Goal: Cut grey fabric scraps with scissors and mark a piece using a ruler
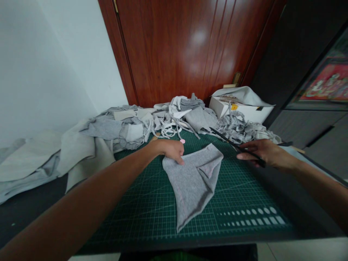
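A piece of grey knit fabric lies on the green cutting mat, its right side folded over and its lower end narrowing to a point. My left hand is closed at its upper left edge, thumb resting on the cloth; the fingertips are partly hidden. To the right of the cloth, my right hand grips black scissors by the handles. Their blades point up and left, apart from the fabric, and look nearly closed. Just beyond my left hand is a small pink disc.
Grey and off-white fabric pieces are heaped along the left and back of the dark table. Thin strips and crumpled scraps lie behind the mat. A white box stands back right, before a wooden door.
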`<state>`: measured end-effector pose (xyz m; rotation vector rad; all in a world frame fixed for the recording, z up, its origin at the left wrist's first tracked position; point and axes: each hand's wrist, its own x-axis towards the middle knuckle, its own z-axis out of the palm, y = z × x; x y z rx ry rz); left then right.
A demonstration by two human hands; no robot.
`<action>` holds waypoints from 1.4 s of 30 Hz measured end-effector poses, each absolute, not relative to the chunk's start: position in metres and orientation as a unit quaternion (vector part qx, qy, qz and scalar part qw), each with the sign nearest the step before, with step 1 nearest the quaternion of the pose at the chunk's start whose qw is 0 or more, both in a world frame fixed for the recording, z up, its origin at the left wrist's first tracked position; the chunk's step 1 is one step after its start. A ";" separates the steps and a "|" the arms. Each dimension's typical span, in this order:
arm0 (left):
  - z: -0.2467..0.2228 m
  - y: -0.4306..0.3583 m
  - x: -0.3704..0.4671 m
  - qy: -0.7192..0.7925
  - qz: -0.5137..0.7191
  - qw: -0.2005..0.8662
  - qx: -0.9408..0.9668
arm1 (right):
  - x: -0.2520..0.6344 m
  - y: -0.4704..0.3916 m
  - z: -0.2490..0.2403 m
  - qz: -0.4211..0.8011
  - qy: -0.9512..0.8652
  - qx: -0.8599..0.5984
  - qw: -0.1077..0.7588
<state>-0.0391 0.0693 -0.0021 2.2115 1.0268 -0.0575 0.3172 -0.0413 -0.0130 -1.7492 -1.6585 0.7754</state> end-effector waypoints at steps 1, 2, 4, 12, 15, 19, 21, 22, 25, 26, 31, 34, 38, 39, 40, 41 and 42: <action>-0.003 0.066 -0.039 0.388 -0.014 0.379 0.840 | 0.312 -0.043 -0.012 0.306 -0.615 -0.657 0.310; -0.003 0.063 -0.038 0.381 -0.001 0.416 0.825 | 0.307 -0.044 -0.012 0.325 -0.604 -0.652 0.322; -0.004 0.054 -0.039 0.371 0.046 0.490 0.788 | 0.298 -0.045 -0.013 0.361 -0.580 -0.635 0.361; 0.015 0.050 -0.039 0.368 0.417 0.609 0.565 | 0.260 -0.028 -0.011 0.433 -0.482 -0.523 0.554; 0.046 0.066 -0.043 0.379 0.514 0.586 0.498 | 0.236 -0.018 -0.002 0.426 -0.455 -0.472 0.623; 0.085 0.074 -0.047 0.372 0.666 0.524 0.378 | 0.197 -0.021 0.009 0.462 -0.434 -0.375 0.676; 0.088 0.066 -0.044 0.372 0.705 0.499 0.340 | 0.176 -0.029 0.008 0.507 -0.425 -0.343 0.667; 0.084 0.059 -0.042 0.380 0.706 0.496 0.333 | 0.166 -0.033 0.006 0.533 -0.422 -0.337 0.652; 0.055 0.037 -0.035 0.418 0.669 0.536 0.303 | 0.141 -0.038 -0.011 0.595 -0.413 -0.338 0.601; 0.043 0.030 -0.033 0.419 0.651 0.556 0.302 | 0.135 -0.037 -0.018 0.607 -0.407 -0.346 0.589; -0.004 0.005 -0.027 0.397 0.594 0.632 0.299 | 0.129 -0.013 -0.039 0.590 -0.379 -0.379 0.604; -0.015 0.002 -0.025 0.374 0.578 0.666 0.287 | 0.138 0.002 -0.037 0.557 -0.371 -0.392 0.632; -0.022 0.003 -0.026 0.339 0.550 0.695 0.316 | 0.148 0.015 -0.028 0.520 -0.376 -0.404 0.652; -0.023 0.003 -0.026 0.331 0.546 0.696 0.328 | 0.150 0.017 -0.025 0.516 -0.379 -0.406 0.652; -0.024 0.002 -0.026 0.321 0.545 0.696 0.339 | 0.152 0.018 -0.023 0.513 -0.382 -0.408 0.652; -0.026 0.001 -0.025 0.313 0.545 0.695 0.348 | 0.153 0.020 -0.021 0.509 -0.385 -0.409 0.652; -0.027 0.000 -0.025 0.307 0.547 0.695 0.352 | 0.153 0.020 -0.020 0.506 -0.388 -0.410 0.653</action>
